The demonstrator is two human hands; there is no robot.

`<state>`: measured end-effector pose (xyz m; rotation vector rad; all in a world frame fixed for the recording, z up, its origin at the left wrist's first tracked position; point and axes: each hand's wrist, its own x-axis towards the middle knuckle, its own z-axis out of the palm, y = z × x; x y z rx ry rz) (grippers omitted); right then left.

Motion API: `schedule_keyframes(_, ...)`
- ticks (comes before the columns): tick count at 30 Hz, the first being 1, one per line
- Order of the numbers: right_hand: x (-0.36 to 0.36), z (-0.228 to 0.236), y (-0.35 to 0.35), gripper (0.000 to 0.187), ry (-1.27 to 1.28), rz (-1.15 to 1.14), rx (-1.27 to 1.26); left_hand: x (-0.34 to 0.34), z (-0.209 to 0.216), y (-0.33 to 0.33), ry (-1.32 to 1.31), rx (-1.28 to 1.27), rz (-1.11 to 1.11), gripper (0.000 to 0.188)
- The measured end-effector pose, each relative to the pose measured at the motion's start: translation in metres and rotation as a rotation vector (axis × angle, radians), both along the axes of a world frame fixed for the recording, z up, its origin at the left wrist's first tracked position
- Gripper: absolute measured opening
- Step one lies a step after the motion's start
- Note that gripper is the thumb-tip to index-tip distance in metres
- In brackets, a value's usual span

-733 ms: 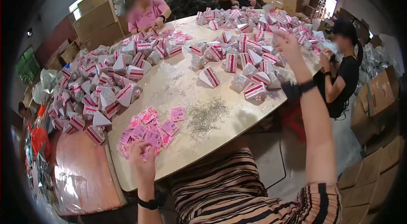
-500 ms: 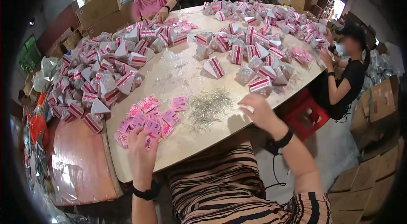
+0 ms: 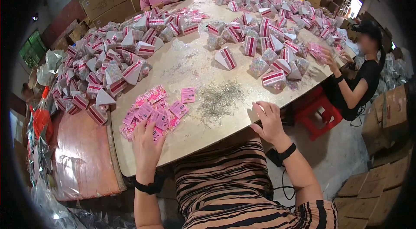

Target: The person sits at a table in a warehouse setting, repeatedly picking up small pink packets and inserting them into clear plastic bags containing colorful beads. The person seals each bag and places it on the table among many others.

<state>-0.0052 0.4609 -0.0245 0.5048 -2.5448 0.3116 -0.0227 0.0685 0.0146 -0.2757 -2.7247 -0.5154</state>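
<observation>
My left hand [image 3: 147,144] is at the near edge of a pile of small pink cards [image 3: 157,95], its fingertips touching or just above them. Its fingers reach forward with the thumb apart, and no card shows in its grip. Right of the cards lies a loose heap of thin, shiny wire-like pieces [image 3: 220,101]; their exact kind is too fine to tell. My right hand [image 3: 272,124] hovers by the table's near edge, right of that heap. Its thumb and fingers are apart, with nothing visible between them. Beyond it sits a glittery wedge-shaped ornament [image 3: 274,80] with a pink stripe.
Large heaps of similar wedge ornaments [image 3: 125,62] cover the left and far parts of the table [image 3: 173,73]. Three people sit or stand around it, one at the right by a red stool [image 3: 318,118]. Cardboard boxes [image 3: 377,183] are stacked at the lower right.
My right hand has turned, its thumb and fingers now further apart. My left hand stays by the pink cards. The view has shifted slightly; the person in pink now holds up a small pale piece.
</observation>
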Motion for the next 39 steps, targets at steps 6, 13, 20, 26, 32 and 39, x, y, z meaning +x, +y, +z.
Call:
schedule_keyframes(6,-0.009,0.004,-0.004,0.062,-0.021,-0.012,0.104,0.002,0.003,0.001,0.0,-0.018,-0.006,0.049)
schedule_keyframes(13,0.011,-0.009,0.016,0.038,0.083,0.002,0.031,-0.002,0.001,-0.002,0.036,0.016,-0.005,0.043)
schedule_keyframes(20,0.005,-0.007,0.02,0.016,0.117,0.163,-0.197,-0.005,0.004,0.002,0.078,0.072,-0.014,0.037)
schedule_keyframes(26,-0.001,0.013,-0.004,0.015,0.15,0.074,-0.398,-0.02,0.009,0.022,0.091,0.075,-0.033,0.031)
schedule_keyframes(32,-0.023,0.038,-0.095,0.014,0.04,0.284,-0.651,-0.041,-0.008,0.031,0.075,0.015,0.056,0.019)
schedule_keyframes(39,-0.054,0.045,-0.181,0.009,-0.012,0.398,-0.687,-0.046,0.013,0.005,-0.272,0.764,-0.05,0.011)
